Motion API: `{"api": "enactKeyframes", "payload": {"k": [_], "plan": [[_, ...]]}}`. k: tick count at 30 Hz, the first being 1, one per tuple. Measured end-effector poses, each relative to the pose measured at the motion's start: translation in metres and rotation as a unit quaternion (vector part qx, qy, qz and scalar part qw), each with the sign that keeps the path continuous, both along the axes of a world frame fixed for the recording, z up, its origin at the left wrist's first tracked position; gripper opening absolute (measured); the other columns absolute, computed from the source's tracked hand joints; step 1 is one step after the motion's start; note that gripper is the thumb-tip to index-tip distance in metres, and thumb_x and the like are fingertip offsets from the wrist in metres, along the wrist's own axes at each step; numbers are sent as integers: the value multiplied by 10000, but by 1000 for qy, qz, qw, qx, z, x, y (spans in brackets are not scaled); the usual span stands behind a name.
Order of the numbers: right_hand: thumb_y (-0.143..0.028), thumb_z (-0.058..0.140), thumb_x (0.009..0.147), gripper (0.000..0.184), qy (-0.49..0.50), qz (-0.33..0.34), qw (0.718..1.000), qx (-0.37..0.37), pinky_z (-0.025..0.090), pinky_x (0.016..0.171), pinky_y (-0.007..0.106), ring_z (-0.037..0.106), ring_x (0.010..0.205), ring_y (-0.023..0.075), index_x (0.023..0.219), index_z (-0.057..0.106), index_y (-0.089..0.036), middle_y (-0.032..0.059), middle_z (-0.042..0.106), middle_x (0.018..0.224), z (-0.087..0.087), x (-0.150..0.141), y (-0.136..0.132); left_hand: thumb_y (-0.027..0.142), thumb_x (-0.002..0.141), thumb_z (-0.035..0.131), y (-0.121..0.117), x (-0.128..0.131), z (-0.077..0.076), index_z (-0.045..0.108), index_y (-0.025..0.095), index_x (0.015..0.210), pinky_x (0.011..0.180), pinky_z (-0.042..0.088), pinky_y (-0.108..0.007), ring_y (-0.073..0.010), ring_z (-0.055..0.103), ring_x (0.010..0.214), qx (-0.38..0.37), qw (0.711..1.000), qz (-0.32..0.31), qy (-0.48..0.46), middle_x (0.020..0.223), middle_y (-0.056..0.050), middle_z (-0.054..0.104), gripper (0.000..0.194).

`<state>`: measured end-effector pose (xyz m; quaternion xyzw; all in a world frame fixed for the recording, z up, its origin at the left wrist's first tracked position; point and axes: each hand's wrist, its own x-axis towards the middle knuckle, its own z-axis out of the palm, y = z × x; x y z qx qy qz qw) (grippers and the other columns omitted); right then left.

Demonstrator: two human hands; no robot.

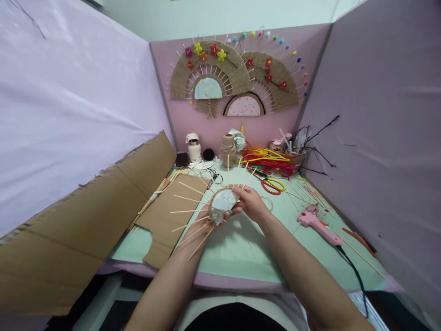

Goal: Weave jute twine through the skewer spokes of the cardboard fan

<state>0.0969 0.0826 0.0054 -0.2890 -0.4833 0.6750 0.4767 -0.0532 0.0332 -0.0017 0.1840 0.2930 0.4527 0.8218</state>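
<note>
Above the middle of the table I hold a small half-round fan base (223,202), faced in pale blue fabric with a brown rim. Thin wooden sticks (188,212) spread out from its curved edge to the left and top. My left hand (206,219) grips it from beneath, mostly hidden behind the base and sticks. My right hand (251,202) pinches its right end between thumb and fingers. Just beyond the hands lie red- and yellow-handled scissors (271,185). A pink glue gun (319,224) rests on the table to the right.
Cardboard sheets (161,207) lie at left, with a bundle of sticks (155,195). At the back stand a white flask (194,148), a twine spool (228,149), red and yellow pipe cleaners (265,158) and dark twigs (320,126). Two decorated fans (213,59) hang on the pink panel.
</note>
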Motion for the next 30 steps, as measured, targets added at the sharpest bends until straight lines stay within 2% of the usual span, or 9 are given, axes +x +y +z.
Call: {"api": "enactKeyframes", "payload": {"k": [4, 9, 13, 15, 18, 21, 24, 27, 30], "plan": [[-477, 791, 666, 312, 20, -1, 999, 34, 424, 665, 279, 551, 663, 140, 673, 690, -182, 7, 650, 690, -4, 1, 4, 433, 904, 501, 3, -9, 0, 591, 188, 1178, 559, 478, -223, -220, 677, 892, -25, 998, -12, -55, 1028, -127, 698, 378], [-457, 794, 666, 299, 2, 16, 999, 50, 429, 719, 287, 572, 709, 148, 775, 713, -191, 2, 678, 740, -9, 2, 7, 384, 910, 471, 6, -17, -8, 476, 200, 1318, 563, 486, -239, -199, 651, 807, 1, 995, -47, -84, 960, -118, 685, 448], [-382, 842, 591, 332, -15, 22, 999, 46, 449, 737, 297, 597, 733, 163, 826, 733, -176, 15, 708, 774, -8, 2, 5, 378, 926, 430, 6, -17, -9, 560, 178, 1199, 580, 491, -249, -171, 632, 742, 7, 996, -47, -79, 912, -103, 678, 363], [-372, 838, 591, 310, -1, -1, 999, 42, 454, 719, 293, 596, 712, 157, 800, 730, -170, 12, 703, 753, -7, 1, 5, 402, 912, 465, 6, -15, -9, 618, 152, 1105, 636, 513, -280, -179, 641, 753, 23, 997, -34, -72, 913, -116, 683, 351], [-394, 820, 605, 279, 58, -62, 996, 27, 454, 676, 279, 583, 669, 139, 750, 708, -184, -2, 686, 723, -6, -1, 10, 384, 860, 568, 5, -9, -8, 674, 130, 972, 765, 539, -344, -199, 667, 767, 65, 997, 19, -38, 888, -124, 696, 297], [-423, 825, 584, 292, 110, -108, 988, 7, 467, 659, 287, 595, 668, 147, 705, 681, -201, 2, 696, 735, -5, -3, 15, 217, 778, 669, 3, 1, -5, 699, 141, 913, 863, 526, -372, -195, 686, 796, 98, 990, 88, 41, 906, -104, 720, 157], [-423, 839, 565, 309, 128, -126, 984, -6, 485, 690, 299, 620, 701, 158, 724, 693, -203, 11, 717, 777, -5, -5, 16, 100, 678, 698, 0, 12, -1, 715, 169, 982, 920, 495, -415, -248, 678, 969, 165, 975, 113, 101, 1079, -112, 713, 312], [-426, 829, 586, 335, 126, -137, 983, -7, 491, 727, 309, 631, 734, 163, 796, 717, -189, 20, 731, 826, -10, -8, 15, 155, 668, 719, 0, 19, -2, 708, 177, 1032, 931, 469, -416, -286, 627, 1081, 226, 956, 137, 130, 1154, -123, 680, 365], [-419, 827, 594, 318, 133, -212, 968, 0, 482, 727, 294, 619, 737, 149, 765, 700, -183, 7, 720, 807, -13, -8, 16, 228, 706, 731, 3, 19, -7, 695, 204, 1022, 957, 428, -356, -248, 584, 1114, 243, 913, 260, 200, 1119, -82, 668, 319]]}}
